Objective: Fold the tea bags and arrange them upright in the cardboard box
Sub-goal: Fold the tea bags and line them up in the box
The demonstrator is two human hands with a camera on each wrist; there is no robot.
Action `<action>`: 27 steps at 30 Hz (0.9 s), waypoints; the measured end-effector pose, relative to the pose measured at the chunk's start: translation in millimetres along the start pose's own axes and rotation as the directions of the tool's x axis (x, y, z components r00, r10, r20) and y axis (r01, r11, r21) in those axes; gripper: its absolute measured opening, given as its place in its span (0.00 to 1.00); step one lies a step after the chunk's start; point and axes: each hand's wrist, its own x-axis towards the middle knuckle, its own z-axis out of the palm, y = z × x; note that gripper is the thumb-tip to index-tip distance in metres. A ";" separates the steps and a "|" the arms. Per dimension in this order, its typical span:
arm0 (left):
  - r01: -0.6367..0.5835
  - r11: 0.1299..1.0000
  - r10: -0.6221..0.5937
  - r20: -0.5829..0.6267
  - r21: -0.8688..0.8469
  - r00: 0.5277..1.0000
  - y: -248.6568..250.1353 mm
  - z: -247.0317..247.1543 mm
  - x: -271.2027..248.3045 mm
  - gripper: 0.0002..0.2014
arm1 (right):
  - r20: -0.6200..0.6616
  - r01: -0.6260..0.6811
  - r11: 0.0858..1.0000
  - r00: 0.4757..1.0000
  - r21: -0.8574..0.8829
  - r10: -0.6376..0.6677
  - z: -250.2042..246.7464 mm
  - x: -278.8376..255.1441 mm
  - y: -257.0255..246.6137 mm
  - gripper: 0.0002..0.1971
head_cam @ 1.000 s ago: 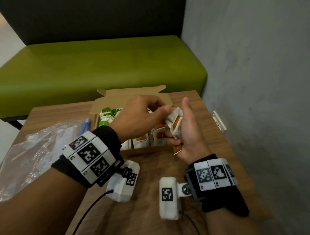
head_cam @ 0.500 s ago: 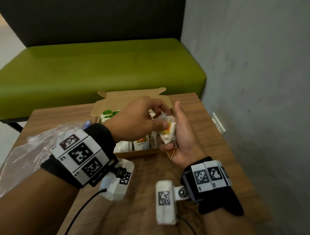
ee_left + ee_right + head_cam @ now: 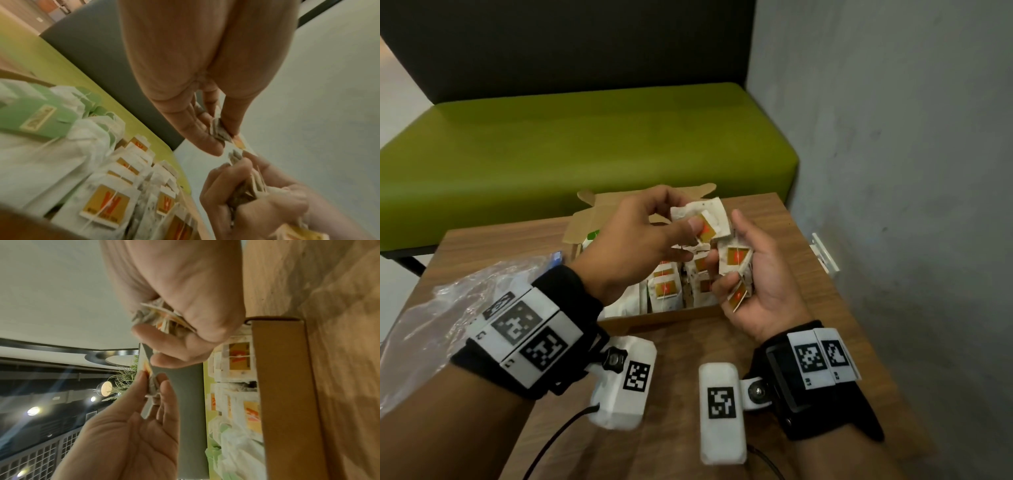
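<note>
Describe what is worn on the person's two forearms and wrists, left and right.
Both forearms are bare. Each wrist has a black strap carrying white blocks printed with black square markers: left wrist band, right wrist band. A white boxy camera with its own marker hangs from each: left camera with a black cable, right camera.

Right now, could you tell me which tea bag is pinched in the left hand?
The topmost tea bag, pinched by the left hand above the cardboard box; the others sit in the right hand.

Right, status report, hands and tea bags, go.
Left hand pinches one tea bag above the cardboard box. Right hand grips a bundle of tea bags. Box part-filled with upright bags. Nothing in the way.
</note>
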 end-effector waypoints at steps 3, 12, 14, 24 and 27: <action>0.019 0.991 -0.022 -0.024 -0.132 0.999 -2.5 0.5 3.7 0.05 | -0.053 0.034 0.997 0.998 -0.067 -0.037 -0.2 1.9 1.1 0.06; -0.028 0.990 0.022 -0.042 -0.141 0.999 -4.3 8.3 2.2 0.05 | 0.010 0.277 0.842 0.951 -0.462 -0.308 3.3 1.4 9.2 0.06; 0.007 0.992 -0.013 -0.042 -0.130 0.999 -7.8 7.6 0.7 0.05 | -0.017 0.320 0.767 0.918 -0.556 -0.396 1.2 3.1 9.6 0.03; -0.064 0.991 0.079 -0.124 0.122 0.989 -8.3 -9.0 8.7 0.01 | 0.100 0.428 0.496 0.824 -0.756 -0.557 -5.7 7.9 9.4 0.07; -0.113 0.990 0.126 -0.154 0.089 0.980 -6.9 -10.6 7.4 0.02 | 0.123 0.429 0.528 0.847 -0.733 -0.517 -6.2 7.7 9.3 0.12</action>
